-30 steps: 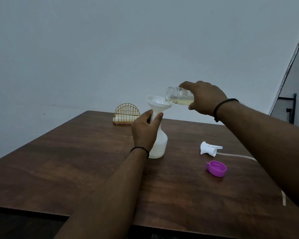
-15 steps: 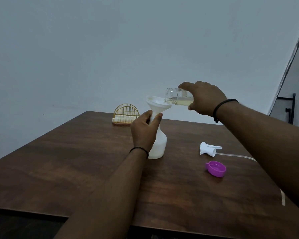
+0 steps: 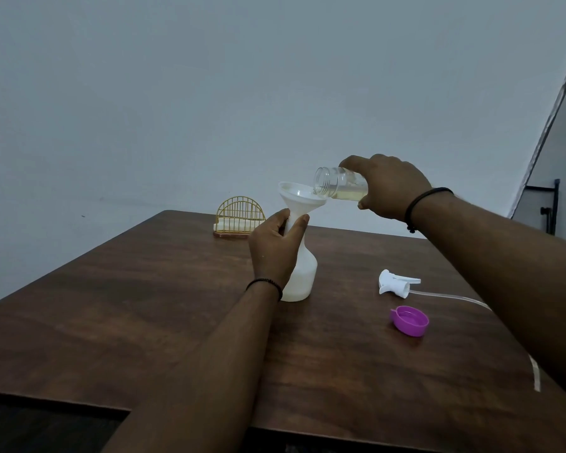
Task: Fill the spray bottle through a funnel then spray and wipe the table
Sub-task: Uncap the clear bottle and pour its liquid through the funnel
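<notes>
— Where does the white plastic spray bottle point(image 3: 303, 276) stand?

— Upright on the dark brown wooden bench point(image 3: 144, 305), about the middle of it. A white plastic funnel point(image 3: 299, 199) sits in its neck, the wide mouth up.

— And the left hand point(image 3: 275, 250)?

— It grips the bottle high up, at the neck just under the funnel. The thumb and fingers point(image 3: 299, 223) are curled round it from either side. A thin black band lies round that wrist.

— The right hand point(image 3: 389, 188)?

— It holds a small clear glass jar point(image 3: 339, 186) tipped nearly level, its open mouth over the funnel's rim. The fingers are wrapped round the jar's base. Pale yellowish liquid lies along the lower side of the jar. Whether a stream is falling into the funnel I cannot tell. This wrist also bears a black band.

— What else is on the bench?

— To the right of the bottle, well apart from it, lies the white trigger spray head point(image 3: 396, 282) on its side, with its clear dip tube point(image 3: 451, 297) trailing to the right. Just in front of that lies a purple plastic cap point(image 3: 409, 321), open side up. At the far edge stands a gold wire napkin holder point(image 3: 240, 217) with something pale folded in it.
</notes>
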